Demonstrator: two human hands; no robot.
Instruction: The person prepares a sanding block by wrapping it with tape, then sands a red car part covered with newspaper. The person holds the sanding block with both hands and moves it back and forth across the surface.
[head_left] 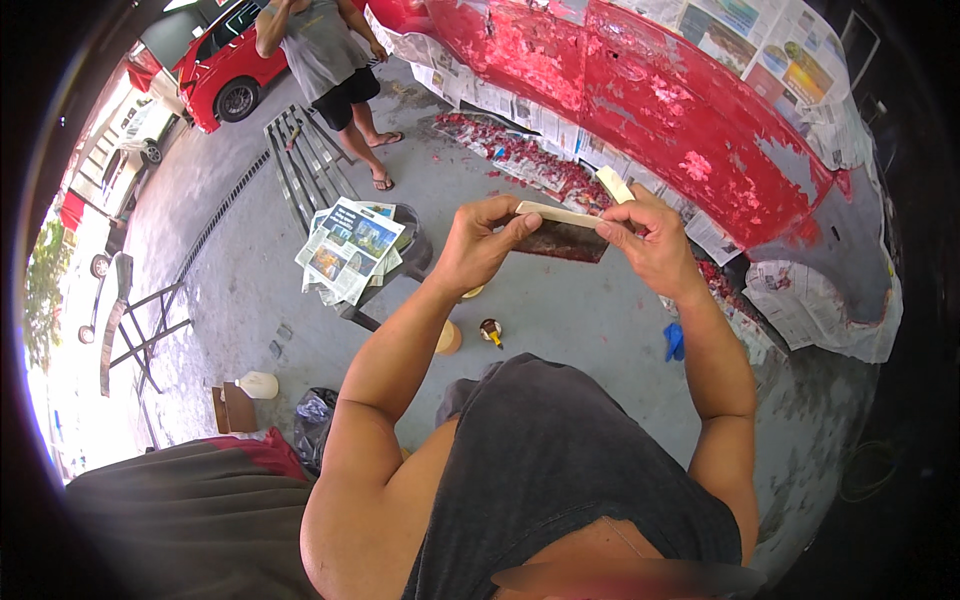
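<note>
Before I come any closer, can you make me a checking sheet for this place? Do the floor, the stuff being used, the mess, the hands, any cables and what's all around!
Surface: grey floor, dark marks toward the right.
Things in use: dark flat piece with a cream edge, held up; red car panel, paint patchy.
Clutter: red flakes along the panel's foot; newspapers at the near end of a slatted bench; white jug; crumpled blue thing.
Hands: left hand and right hand each grip one end of the piece.
Cables: nothing seen that is clearly a cable.
Surroundings: another person standing beyond the bench; red car behind.
</note>
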